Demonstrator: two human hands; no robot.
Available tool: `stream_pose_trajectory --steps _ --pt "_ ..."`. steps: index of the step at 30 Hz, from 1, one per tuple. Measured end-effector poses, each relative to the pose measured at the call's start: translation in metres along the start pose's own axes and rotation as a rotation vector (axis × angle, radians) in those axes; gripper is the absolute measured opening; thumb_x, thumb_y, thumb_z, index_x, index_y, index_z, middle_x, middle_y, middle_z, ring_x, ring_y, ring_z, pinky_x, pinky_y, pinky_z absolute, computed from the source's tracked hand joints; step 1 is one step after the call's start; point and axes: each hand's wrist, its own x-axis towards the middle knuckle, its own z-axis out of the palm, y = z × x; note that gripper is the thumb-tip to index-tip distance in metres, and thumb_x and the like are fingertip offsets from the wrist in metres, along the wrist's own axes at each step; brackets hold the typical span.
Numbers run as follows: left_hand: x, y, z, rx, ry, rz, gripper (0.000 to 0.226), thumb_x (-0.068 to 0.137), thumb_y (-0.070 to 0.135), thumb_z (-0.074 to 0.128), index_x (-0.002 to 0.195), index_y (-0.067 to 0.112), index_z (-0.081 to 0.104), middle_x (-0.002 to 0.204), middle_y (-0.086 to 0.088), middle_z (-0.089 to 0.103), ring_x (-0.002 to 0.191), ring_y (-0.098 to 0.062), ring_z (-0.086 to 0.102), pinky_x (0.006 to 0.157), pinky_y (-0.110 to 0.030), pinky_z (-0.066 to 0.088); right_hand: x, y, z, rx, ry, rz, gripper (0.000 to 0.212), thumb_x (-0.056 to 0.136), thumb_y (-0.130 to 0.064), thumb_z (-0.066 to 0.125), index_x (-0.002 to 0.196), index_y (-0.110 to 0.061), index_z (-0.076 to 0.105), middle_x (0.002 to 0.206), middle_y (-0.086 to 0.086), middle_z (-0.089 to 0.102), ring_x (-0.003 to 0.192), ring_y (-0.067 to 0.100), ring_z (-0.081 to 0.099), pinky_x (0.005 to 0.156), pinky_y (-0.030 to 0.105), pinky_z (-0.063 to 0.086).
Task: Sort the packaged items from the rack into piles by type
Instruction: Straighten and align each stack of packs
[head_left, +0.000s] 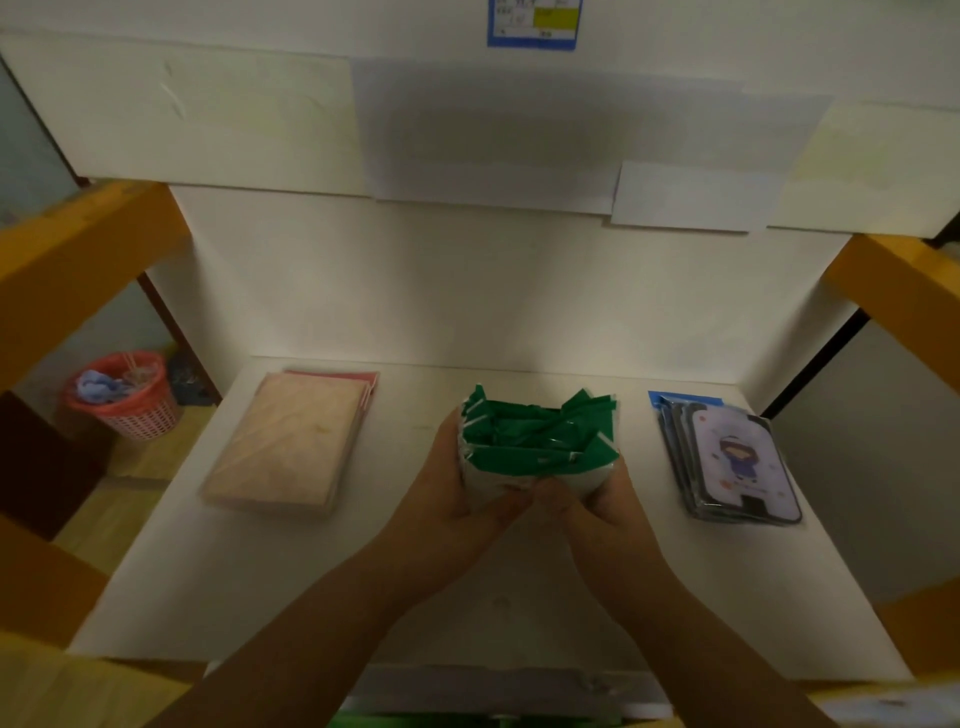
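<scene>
Three piles show on the white tabletop (218, 582), set in a row and well apart from each other. The pile of pink flat packs (283, 447) lies on the left. The pile of packs with a cartoon picture (727, 460) lies on the right; about four of them can be told from their fanned edges. In the middle is the bunch of green and white packs (537, 441), too many and too mixed up to count. Two hands hold this bunch from both sides. The left hand (457, 475) is wrapped around its left end, and the right hand (602, 493) is wrapped around its right end, so each grip is pressed onto the bunch. The thumbs nearly meet at the near side. The green tops stick up and lean in different ways. A white wall (467, 280) stands behind the tabletop, with yellow beams (67, 265) at both sides. One red basket (124, 397) with trash in it sits on the floor, off to the left.
</scene>
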Motion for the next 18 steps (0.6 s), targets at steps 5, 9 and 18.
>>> stream_pose_trajectory --steps 5,9,18 --pt "0.001 -0.003 0.000 -0.018 -0.001 0.023 0.070 0.081 0.011 0.075 0.140 0.014 0.036 0.127 0.010 0.058 0.118 -0.002 0.056 0.093 -0.016 0.047 0.001 0.002 0.001 -0.017 -0.009 0.026 0.064 0.081 -0.023 0.074 0.136 -0.009 0.044 0.122 -0.002 0.064 0.110 0.002 0.064 0.087 0.016 0.052" --pt "0.001 -0.013 -0.002 0.067 -0.011 0.006 0.058 0.082 0.012 0.073 0.129 0.029 0.043 0.118 0.021 0.059 0.114 0.008 0.054 0.090 -0.008 0.043 0.000 0.003 -0.004 -0.121 -0.055 0.050 0.051 0.082 -0.021 0.070 0.125 -0.024 0.044 0.118 -0.009 0.061 0.104 -0.008 0.062 0.082 0.010 0.050" --pt "0.026 -0.018 -0.008 0.243 0.081 -0.156 0.026 0.080 0.043 0.071 0.103 0.040 0.058 0.097 0.010 0.067 0.084 0.000 0.067 0.069 -0.020 0.057 0.031 -0.015 0.004 -0.092 0.141 0.331 0.038 0.082 -0.030 0.079 0.115 -0.022 0.060 0.100 0.003 0.072 0.076 0.014 0.074 0.055 0.033 0.061"
